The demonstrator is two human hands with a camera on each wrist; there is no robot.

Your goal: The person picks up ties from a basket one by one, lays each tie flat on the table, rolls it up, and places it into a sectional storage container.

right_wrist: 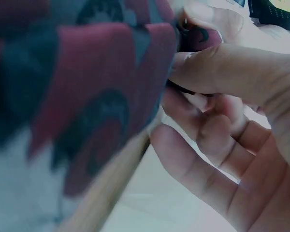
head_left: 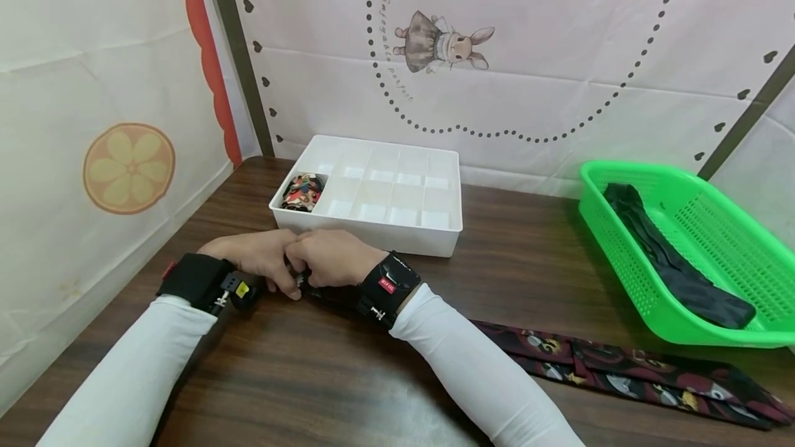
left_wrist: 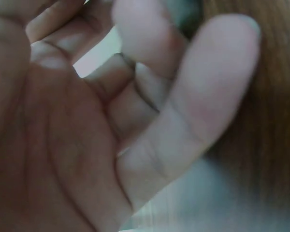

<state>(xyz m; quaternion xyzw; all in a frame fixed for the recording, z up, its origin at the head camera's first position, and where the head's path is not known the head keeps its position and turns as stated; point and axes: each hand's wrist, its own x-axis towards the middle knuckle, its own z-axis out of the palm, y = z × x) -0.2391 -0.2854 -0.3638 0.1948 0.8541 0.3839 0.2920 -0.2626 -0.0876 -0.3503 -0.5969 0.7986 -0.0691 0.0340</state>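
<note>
A dark red and black patterned necktie (head_left: 621,372) runs along the table from the right to my hands, passing under my right forearm. My right hand (head_left: 338,257) pinches it near its left end between thumb and fingers. In the right wrist view, the patterned necktie (right_wrist: 101,96) fills the left side, and a small turned-over part of it sits between the fingertips of both hands. My left hand (head_left: 263,257) meets the right one there, its fingers curled at that end. The left wrist view shows its bent fingers (left_wrist: 145,38), with the held part hidden.
Behind my hands stands a white divided box (head_left: 385,236); a rolled patterned cloth (head_left: 303,192) lies in its front left compartment. At the right, a green basket (head_left: 621,281) holds a folded black cloth strip (head_left: 671,257). Printed curtains border the table's back and left.
</note>
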